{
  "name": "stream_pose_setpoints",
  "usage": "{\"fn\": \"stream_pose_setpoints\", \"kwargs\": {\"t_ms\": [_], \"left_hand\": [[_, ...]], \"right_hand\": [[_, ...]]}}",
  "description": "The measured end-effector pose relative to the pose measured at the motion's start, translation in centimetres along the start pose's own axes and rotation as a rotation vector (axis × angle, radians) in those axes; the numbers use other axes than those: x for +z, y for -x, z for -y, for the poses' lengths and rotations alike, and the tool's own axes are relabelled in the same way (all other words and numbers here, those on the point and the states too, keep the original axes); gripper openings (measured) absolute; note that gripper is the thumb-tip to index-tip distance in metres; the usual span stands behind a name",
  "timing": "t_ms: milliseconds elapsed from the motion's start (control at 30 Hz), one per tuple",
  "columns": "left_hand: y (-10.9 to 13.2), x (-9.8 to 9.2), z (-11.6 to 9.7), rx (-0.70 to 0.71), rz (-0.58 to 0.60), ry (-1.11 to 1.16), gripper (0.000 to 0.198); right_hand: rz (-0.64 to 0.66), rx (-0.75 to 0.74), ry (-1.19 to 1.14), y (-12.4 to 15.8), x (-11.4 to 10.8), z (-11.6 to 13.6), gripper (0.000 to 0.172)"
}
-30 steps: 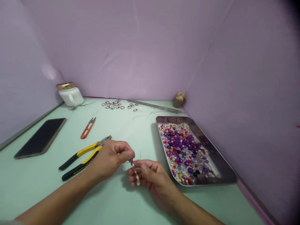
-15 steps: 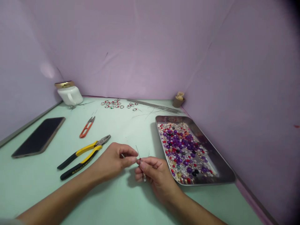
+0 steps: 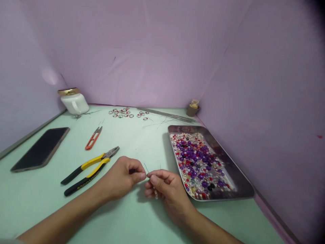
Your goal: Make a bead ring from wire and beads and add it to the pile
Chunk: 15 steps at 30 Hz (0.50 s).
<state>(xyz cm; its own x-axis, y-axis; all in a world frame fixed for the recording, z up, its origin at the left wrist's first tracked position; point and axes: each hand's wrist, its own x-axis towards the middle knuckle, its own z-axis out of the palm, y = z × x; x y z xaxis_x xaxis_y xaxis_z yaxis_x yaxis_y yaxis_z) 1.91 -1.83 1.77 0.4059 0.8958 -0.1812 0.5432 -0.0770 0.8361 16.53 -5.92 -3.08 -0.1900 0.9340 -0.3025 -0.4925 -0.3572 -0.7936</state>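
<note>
In the lower centre, the left hand [image 3: 120, 179] pinches the wire end of a bead strand [image 3: 156, 194]; the right hand's [image 3: 174, 194] grip is clamped above its beads, fingers partly hiding them. Across the counter [image 3: 132, 142], left to right: phone [image 3: 40, 149], orange snips [image 3: 88, 147], pliers [image 3: 92, 162], bead tray [image 3: 235, 169].

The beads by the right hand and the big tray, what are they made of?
Beads: pale and glinting, maybe glass or shiny plastic; they're too small to tell which. Tray: probably metal, because its rim gleams silvery and its smooth walls look reflective.
</note>
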Motion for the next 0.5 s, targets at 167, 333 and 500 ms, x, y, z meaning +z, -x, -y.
{"fn": "stream_pose_setpoints", "kwargs": {"t_ms": [167, 333, 500], "left_hand": [[0.5, -0.5, -0.3, 0.137, 0.023, -0.302, 0.015], [1.5, -0.6, -0.6, 0.531, -0.091, -0.88, 0.019], [1.7, -0.7, -0.8, 0.693, -0.039, -0.983, 0.016]], "right_hand": [[-0.117, -0.044, 0.068, -0.2, 0.2, -0.2, 0.024], [-0.142, -0.035, 0.17, -0.2, 0.3, -0.1, 0.024], [-0.005, -0.051, 0.391, 0.2, 0.4, -0.2, 0.016]]}}
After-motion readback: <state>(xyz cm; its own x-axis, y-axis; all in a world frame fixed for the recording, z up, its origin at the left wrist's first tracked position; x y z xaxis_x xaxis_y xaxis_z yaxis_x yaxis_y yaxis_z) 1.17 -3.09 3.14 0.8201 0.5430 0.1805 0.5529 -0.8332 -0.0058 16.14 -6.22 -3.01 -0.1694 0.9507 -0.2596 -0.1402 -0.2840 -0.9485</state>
